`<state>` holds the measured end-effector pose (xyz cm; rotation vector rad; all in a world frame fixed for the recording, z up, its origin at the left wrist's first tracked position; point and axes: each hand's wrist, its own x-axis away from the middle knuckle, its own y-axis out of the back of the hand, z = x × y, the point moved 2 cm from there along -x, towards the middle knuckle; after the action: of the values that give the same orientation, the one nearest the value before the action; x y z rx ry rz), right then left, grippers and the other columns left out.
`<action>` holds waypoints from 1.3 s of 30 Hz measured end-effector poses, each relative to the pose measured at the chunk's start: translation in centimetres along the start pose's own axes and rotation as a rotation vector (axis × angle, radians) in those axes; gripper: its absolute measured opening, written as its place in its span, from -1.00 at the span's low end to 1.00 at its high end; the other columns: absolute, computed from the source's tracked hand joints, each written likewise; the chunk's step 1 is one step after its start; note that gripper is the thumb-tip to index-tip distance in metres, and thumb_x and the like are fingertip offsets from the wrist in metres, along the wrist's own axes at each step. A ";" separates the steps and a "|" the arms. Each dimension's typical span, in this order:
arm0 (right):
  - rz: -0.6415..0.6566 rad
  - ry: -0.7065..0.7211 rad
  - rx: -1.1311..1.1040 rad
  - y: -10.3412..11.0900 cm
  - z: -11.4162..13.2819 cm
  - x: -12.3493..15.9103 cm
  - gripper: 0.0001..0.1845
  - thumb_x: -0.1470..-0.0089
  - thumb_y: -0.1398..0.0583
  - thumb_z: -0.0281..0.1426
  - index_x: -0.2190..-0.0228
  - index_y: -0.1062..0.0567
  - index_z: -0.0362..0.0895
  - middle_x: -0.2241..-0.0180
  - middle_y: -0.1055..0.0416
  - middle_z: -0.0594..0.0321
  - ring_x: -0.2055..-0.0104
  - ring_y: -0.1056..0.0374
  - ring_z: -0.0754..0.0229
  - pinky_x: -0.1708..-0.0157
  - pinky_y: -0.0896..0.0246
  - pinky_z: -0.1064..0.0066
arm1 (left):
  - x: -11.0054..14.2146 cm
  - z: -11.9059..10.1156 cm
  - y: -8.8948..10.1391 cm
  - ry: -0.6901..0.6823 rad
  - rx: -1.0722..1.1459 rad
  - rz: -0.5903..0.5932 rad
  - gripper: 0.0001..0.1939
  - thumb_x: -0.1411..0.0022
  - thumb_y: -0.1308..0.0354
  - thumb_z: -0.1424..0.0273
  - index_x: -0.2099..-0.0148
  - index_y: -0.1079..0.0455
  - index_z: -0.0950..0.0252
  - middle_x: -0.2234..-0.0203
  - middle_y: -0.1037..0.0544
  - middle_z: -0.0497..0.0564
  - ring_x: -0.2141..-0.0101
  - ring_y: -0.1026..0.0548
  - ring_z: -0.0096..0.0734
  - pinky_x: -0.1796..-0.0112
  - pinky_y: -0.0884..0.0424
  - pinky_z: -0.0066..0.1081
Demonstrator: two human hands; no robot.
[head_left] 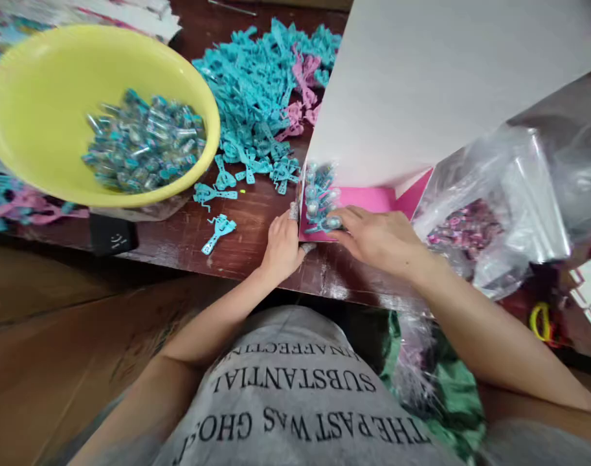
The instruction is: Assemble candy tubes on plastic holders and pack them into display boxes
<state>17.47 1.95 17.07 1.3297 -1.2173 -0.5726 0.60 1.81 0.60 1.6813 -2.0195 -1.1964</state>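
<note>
Brown wood: one table (256, 220), worn at the front edge, bearing the whole stock we list.

White card, pink within: one box (421, 84), a tall panel raised at the back, standing at the front edge.

Yellow plastic: one basin (37, 116), at the left, holding a mound of clear tubes (144, 145) with blue ends.

Clear plastic: one bag (547, 200), right of the box, pink pieces (470, 226) showing inside.

Turquoise: one heap (261, 84) of clips, some pink, between basin and box.

Hands, two. Left hand (281, 244): at the box's near left corner, index finger and thumb apart, one against the side wall, the other by the front edge; we take it to be steadying. Right hand (377, 234): reaching in over the front, thumb and index finger together on a piece.

Blue and clear: one row (314, 188) of pieces, along the box's left wall.

Turquoise: one loose clip (220, 232), lying apart from the heap.

Blue, pale in the middle: one piece (333, 223), in the right fingertips, at the row's near end, low in the box. Step in hand, by our judgement: placing it. Next move calls for parting the fingertips without disturbing its neighbours.
</note>
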 end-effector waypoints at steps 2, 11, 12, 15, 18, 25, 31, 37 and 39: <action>0.050 0.055 -0.003 0.2 -0.4 0.3 -0.50 -0.52 0.03 -0.11 -0.25 -0.41 -0.10 -0.12 -0.60 0.07 0.12 -0.60 -0.10 0.49 0.10 0.29 | -0.1 0.0 0.1 0.007 0.009 0.004 -0.16 -0.22 -0.41 0.48 -0.41 -0.08 0.44 -0.30 -0.41 0.47 -0.32 -0.39 0.26 -0.33 -0.25 0.19; 0.000 0.055 0.066 0.1 0.5 -0.8 -0.54 -0.52 0.03 -0.16 -0.13 -0.48 -0.14 -0.03 -0.61 0.01 0.19 -0.57 -0.04 0.50 0.14 0.31 | -0.8 0.0 0.4 0.007 0.013 0.006 -0.38 -0.18 -0.32 0.58 -0.26 -0.26 0.50 -0.25 -0.46 0.47 -0.26 -0.44 0.25 -0.28 -0.34 0.12; -0.006 0.073 0.070 -0.1 0.6 -0.9 -0.56 -0.52 0.02 -0.17 -0.12 -0.49 -0.13 -0.02 -0.61 0.03 0.18 -0.57 -0.03 0.50 0.14 0.31 | -0.9 0.1 0.4 0.006 0.021 0.008 -0.36 -0.18 -0.31 0.58 -0.28 -0.26 0.51 -0.25 -0.47 0.47 -0.26 -0.44 0.25 -0.28 -0.34 0.12; -0.062 0.103 0.085 -0.4 0.6 -0.6 -0.58 -0.52 -0.01 -0.17 -0.11 -0.51 -0.12 -0.03 -0.61 0.06 0.15 -0.57 -0.03 0.51 0.14 0.30 | -1.0 0.2 0.5 -0.007 0.052 0.033 -0.30 -0.23 -0.28 0.55 -0.37 -0.19 0.52 -0.25 -0.47 0.47 -0.28 -0.43 0.23 -0.30 -0.32 0.14; -0.226 0.064 0.059 -0.7 0.3 0.3 -0.52 -0.52 -0.03 -0.09 -0.16 -0.52 -0.11 -0.09 -0.60 0.05 0.14 -0.57 0.00 0.50 0.09 0.30 | -0.2 0.5 1.7 -0.021 0.068 0.014 -0.17 -0.31 -0.30 0.40 -0.49 -0.05 0.51 -0.32 -0.40 0.49 -0.33 -0.38 0.23 -0.33 -0.29 0.14; -0.377 0.002 -0.026 -3.0 0.6 -0.9 -0.51 -0.54 -0.03 -0.10 0.13 -0.69 -0.04 -0.02 -0.62 0.18 0.21 -0.52 0.19 0.51 0.01 0.33 | 3.9 4.2 8.4 0.171 -0.117 -0.169 -0.23 -0.47 -0.16 0.02 -0.51 -0.18 0.36 -0.42 -0.31 0.38 -0.38 -0.28 0.23 -0.38 -0.15 0.14; -0.478 0.023 0.004 -1.8 0.9 -0.2 -0.52 -0.48 -0.10 -0.02 0.01 -0.68 -0.04 -0.01 -0.63 0.12 0.30 -0.51 0.16 0.54 0.04 0.36 | 5.6 8.2 10.7 0.380 -0.279 -0.148 -0.43 -0.48 -0.11 0.30 -0.43 -0.33 0.43 -0.24 -0.51 0.41 -0.18 -0.44 0.22 -0.20 -0.33 0.10; -0.784 0.241 -0.072 6.7 6.3 -3.9 -0.57 -0.42 -0.19 -0.01 -0.04 -0.65 -0.02 0.02 -0.64 0.08 0.14 -0.57 0.05 0.50 -0.12 0.32 | 6.1 9.5 12.1 0.375 -0.080 -0.221 -0.58 -0.47 -0.09 0.39 -0.28 -0.49 0.35 -0.04 -0.65 0.28 -0.04 -0.59 0.02 -0.14 -0.43 -0.08; -0.666 0.358 -0.134 9.1 10.1 -8.9 -0.59 -0.48 -0.11 -0.09 -0.06 -0.64 0.00 -0.05 -0.61 0.11 0.03 -0.55 0.01 0.37 -0.26 0.32 | 6.4 9.5 12.7 0.372 0.184 -0.286 -0.58 -0.46 -0.14 0.35 -0.29 -0.49 0.30 -0.15 -0.62 0.22 -0.14 -0.58 -0.06 -0.23 -0.42 -0.13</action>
<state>2.74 7.78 20.53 1.6351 -0.4196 -0.8193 -16.31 -0.07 1.80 2.1515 -1.7457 -0.7122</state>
